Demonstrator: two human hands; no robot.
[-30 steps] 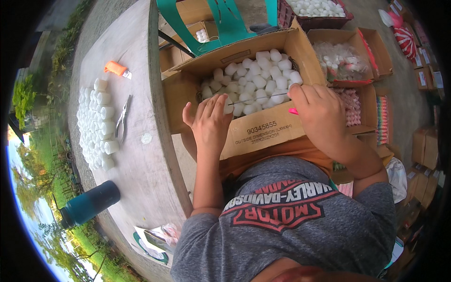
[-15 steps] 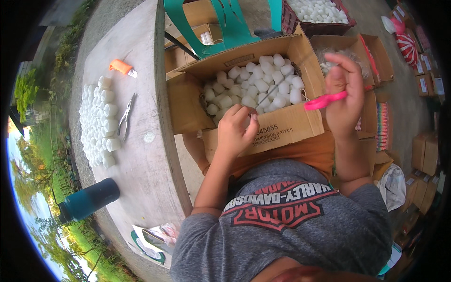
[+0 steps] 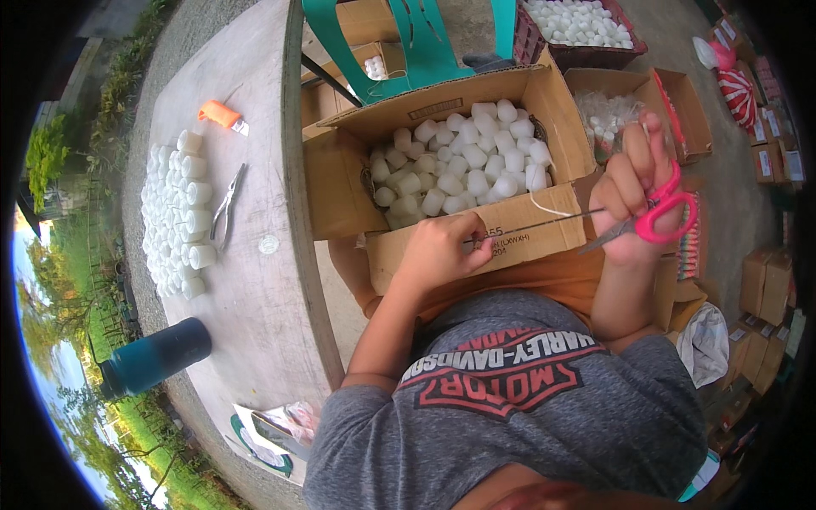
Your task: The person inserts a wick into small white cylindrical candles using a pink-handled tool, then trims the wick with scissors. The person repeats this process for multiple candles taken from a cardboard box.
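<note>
A cardboard box (image 3: 544, 223) sits in front of me, filled with white cylindrical pieces (image 3: 476, 159) that look like foam. Above its near flap, my left hand (image 3: 446, 251) is closed in a pinch on one end of a thin dark rod or wire (image 3: 544, 223). The rod runs across to my right hand (image 3: 627, 191), whose fingers close at its other end. Pink-handled scissors (image 3: 667, 212) also hang in my right hand, blades pointing left below the rod. A thin white cord (image 3: 551, 209) loops beside the rod; where it attaches is unclear.
On the table (image 3: 263, 314) at left lie several white cylinders (image 3: 174, 212), pliers (image 3: 227, 204), an orange-handled tool (image 3: 221, 115) and a dark teal bottle (image 3: 161, 355). A green chair (image 3: 416, 51) stands behind the box; a crate (image 3: 586, 55) of white pieces is farther right.
My right hand has moved lower and slightly right, and the scissors have swung so their blades show. The rod, earlier slanting over the box, now stretches between both hands.
</note>
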